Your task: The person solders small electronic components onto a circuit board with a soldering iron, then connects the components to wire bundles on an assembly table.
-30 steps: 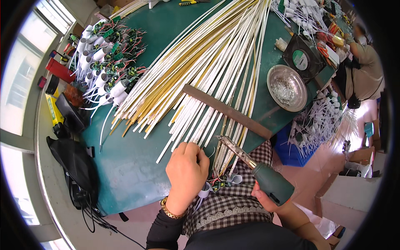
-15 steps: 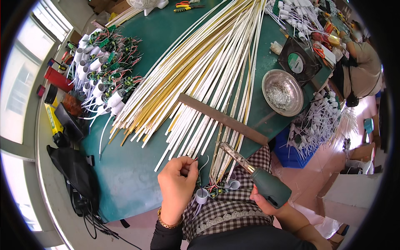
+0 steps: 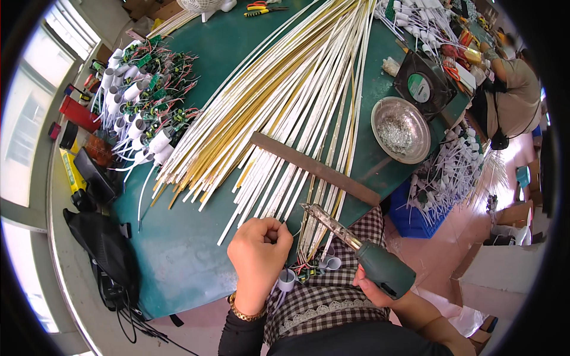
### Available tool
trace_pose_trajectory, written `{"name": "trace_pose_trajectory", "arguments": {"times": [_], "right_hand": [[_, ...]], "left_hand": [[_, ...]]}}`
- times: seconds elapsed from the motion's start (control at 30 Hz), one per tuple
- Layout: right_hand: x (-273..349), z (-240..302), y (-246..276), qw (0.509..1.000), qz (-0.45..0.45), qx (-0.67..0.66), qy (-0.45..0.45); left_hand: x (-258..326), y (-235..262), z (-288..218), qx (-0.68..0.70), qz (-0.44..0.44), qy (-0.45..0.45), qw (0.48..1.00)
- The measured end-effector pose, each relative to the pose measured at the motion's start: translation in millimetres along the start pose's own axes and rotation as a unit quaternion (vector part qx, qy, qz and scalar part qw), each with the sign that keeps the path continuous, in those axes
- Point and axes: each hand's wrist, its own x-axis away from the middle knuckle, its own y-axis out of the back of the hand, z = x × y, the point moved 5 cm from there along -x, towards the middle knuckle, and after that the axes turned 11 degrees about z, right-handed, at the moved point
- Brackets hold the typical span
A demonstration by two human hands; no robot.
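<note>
My right hand grips a soldering iron by its dark green handle. Its metal barrel slants up and left, the tip just right of my left hand. The fingers of that left hand are pinched together at a thin white wire, its held end hidden by them. Below the tip, wired ends of several strips meet a small green circuit board and white plastic cups at my checked apron. A brown bar lies across the long white and yellow strips.
Piled white sockets with circuit boards lie at the left. A metal bowl and a square black fan stand at the right, above a blue crate of wired parts. One person works at far right.
My left hand has shifted slightly right and up, and its fingers now cover the coloured wire tip seen before. The soldering iron's tip has moved slightly left, closer to that hand.
</note>
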Motion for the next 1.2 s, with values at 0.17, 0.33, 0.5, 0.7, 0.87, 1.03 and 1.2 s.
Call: {"name": "trace_pose_trajectory", "arguments": {"times": [0.17, 0.33, 0.5, 0.7, 0.87, 1.03, 1.2], "right_hand": [[1, -8, -6, 1.000, -0.006, -0.006, 0.009], [-5, 0, -2, 1.000, -0.016, -0.011, 0.024], [-16, 16, 6, 0.999, -0.024, 0.001, 0.043], [-24, 33, 13, 0.999, -0.009, -0.011, 0.033], [-27, 34, 15, 0.999, -0.007, 0.005, 0.046], [-31, 42, 17, 0.997, -0.008, 0.058, 0.057], [-29, 44, 18, 0.995, -0.022, 0.076, 0.063]], "left_hand": [[-1, -1, 0, -0.023, -0.017, -0.019, 0.999], [-3, -1, 0, -0.041, -0.007, 0.002, 0.999], [-5, -1, 2, -0.026, 0.019, 0.025, 0.999], [-8, 2, 8, -0.003, 0.050, 0.048, 0.998], [-9, 1, 8, -0.005, 0.060, 0.054, 0.997], [-9, 1, 6, -0.004, 0.064, 0.059, 0.996], [-9, 0, 6, -0.015, 0.051, 0.055, 0.997]]}}
